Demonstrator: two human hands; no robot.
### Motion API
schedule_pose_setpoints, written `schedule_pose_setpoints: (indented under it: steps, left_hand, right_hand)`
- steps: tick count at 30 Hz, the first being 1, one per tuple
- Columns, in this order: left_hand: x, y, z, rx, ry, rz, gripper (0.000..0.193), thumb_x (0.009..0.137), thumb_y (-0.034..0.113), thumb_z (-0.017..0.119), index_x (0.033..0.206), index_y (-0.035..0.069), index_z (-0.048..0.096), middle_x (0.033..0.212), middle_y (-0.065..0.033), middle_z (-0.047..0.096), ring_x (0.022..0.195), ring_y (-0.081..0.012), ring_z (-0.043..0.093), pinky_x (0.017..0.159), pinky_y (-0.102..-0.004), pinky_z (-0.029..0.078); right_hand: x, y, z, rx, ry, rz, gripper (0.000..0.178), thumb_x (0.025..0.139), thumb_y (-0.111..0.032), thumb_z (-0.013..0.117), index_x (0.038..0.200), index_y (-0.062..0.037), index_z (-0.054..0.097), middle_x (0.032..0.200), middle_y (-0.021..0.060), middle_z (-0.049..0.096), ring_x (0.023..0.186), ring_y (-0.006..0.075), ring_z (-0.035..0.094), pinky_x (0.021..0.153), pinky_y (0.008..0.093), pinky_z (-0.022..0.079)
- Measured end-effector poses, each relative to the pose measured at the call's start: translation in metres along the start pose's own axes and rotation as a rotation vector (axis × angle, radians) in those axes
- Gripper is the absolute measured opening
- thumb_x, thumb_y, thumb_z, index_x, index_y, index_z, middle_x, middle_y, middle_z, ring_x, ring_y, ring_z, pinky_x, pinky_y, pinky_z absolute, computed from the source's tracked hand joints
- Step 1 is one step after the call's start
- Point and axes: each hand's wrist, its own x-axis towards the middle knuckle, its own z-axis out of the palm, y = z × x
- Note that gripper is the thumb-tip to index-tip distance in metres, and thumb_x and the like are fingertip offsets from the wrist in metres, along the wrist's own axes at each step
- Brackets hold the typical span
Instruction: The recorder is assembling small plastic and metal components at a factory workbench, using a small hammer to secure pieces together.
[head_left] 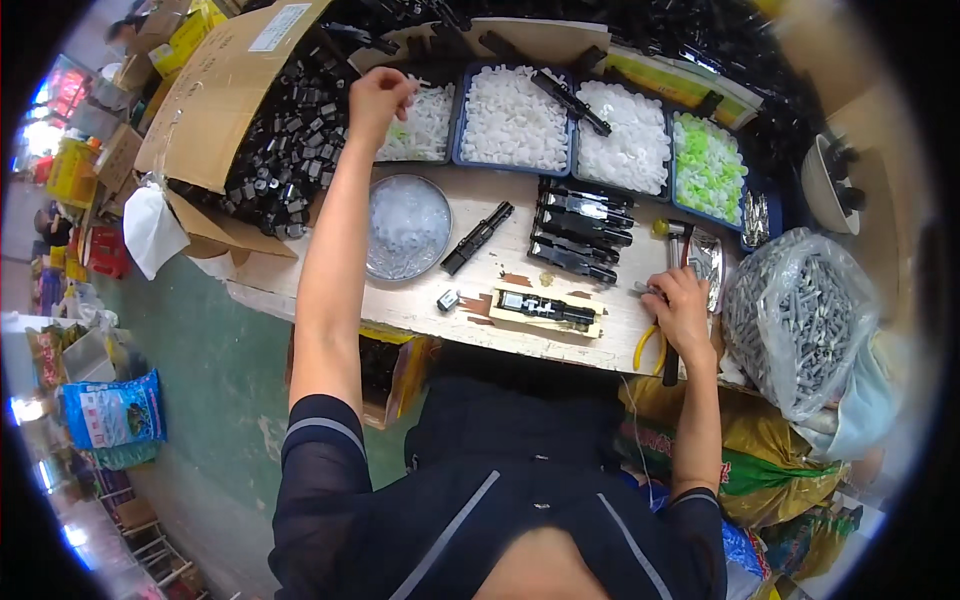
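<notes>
1. Black assembly (550, 311): seated in the cream fixture (598, 329), near the front edge of the tabletop (482, 186), centred ahead of the person. Long axis ran left-right, right end dipping slightly toward the person. Light block on its left end; could not tell which end counts as front.
2. Loose black part (477, 239): lay behind the fixture, diagonal, one end far right, the other near left. Clear of the dish (408, 228) on its left.
3. Black stack (582, 232): several parts side by side, right of the loose one, axes roughly left-right, right ends tipped a bit toward the person.
4. Small silver-and-black block (448, 300): just left of the fixture, apart from it.
5. Left hand (376, 106): reached far forward, forearm long and near straight, wrist over the left edge of the leftmost tray (424, 161). Fingers bent, thumb and forefinger close together, aimed right. Couldn't tell if a small piece was pinched.
6. Right hand (684, 312): low at the tabletop, right of the fixture, forearm angled forward and left. Fingers bent, tips by a small grey part (646, 288); grip on it couldn't be told. Yellow-handled pliers (648, 350) just below the hand.
</notes>
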Motion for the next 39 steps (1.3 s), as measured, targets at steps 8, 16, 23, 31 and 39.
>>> schedule_pose_setpoints:
  steps: [8,16,23,31,39]
  left_hand:
    - [-0.108,0.044,-0.018,-0.236,0.052,-0.006,0.017,0.082,0.001,0.061,0.098,-0.004,0.060,0.080,-0.0080,0.062,0.067,-0.0163,0.063,0.064,-0.0290,0.055]
    - [-0.216,-0.001,-0.036,0.472,0.186,0.152,0.009,0.072,0.002,0.068,0.080,0.003,0.066,0.071,-0.0017,0.060,0.069,-0.0098,0.050,0.061,-0.0238,0.041]
    - [-0.215,-0.006,-0.019,0.855,0.144,0.412,0.010,0.068,0.000,0.067,0.075,0.003,0.062,0.074,-0.0062,0.061,0.071,-0.0219,0.053,0.064,-0.0311,0.043]
    - [-0.223,0.010,-0.018,0.692,0.226,0.237,0.014,0.068,-0.001,0.068,0.080,0.004,0.063,0.071,-0.0038,0.059,0.066,-0.0174,0.054,0.058,-0.0287,0.044]
    - [-0.241,0.038,0.027,-0.352,0.028,-0.087,0.015,0.078,-0.005,0.064,0.093,-0.002,0.065,0.089,-0.0033,0.059,0.073,-0.0090,0.057,0.067,-0.0200,0.048]
  right_hand:
    - [0.002,-0.009,-0.003,0.094,0.071,0.017,0.017,0.073,-0.009,0.066,0.088,-0.0060,0.059,0.081,0.0063,0.059,0.080,0.0235,0.053,0.074,0.0352,0.032]
    - [0.008,-0.017,0.010,0.071,0.130,-0.142,0.017,0.072,-0.009,0.066,0.088,-0.0077,0.058,0.086,0.0046,0.058,0.085,0.0225,0.052,0.074,0.0350,0.033]
    - [0.013,-0.030,0.009,0.076,0.141,-0.192,0.018,0.072,-0.009,0.066,0.088,-0.0079,0.058,0.085,0.0041,0.057,0.085,0.0221,0.052,0.073,0.0346,0.033]
    - [0.003,-0.033,0.004,0.141,0.088,-0.113,0.017,0.074,-0.009,0.066,0.089,-0.0071,0.059,0.082,0.0046,0.057,0.080,0.0196,0.053,0.072,0.0320,0.034]
    - [0.018,-0.094,0.017,0.603,0.073,-0.289,0.023,0.073,0.001,0.065,0.095,-0.0029,0.059,0.092,0.0110,0.057,0.081,0.0251,0.056,0.072,0.0327,0.044]
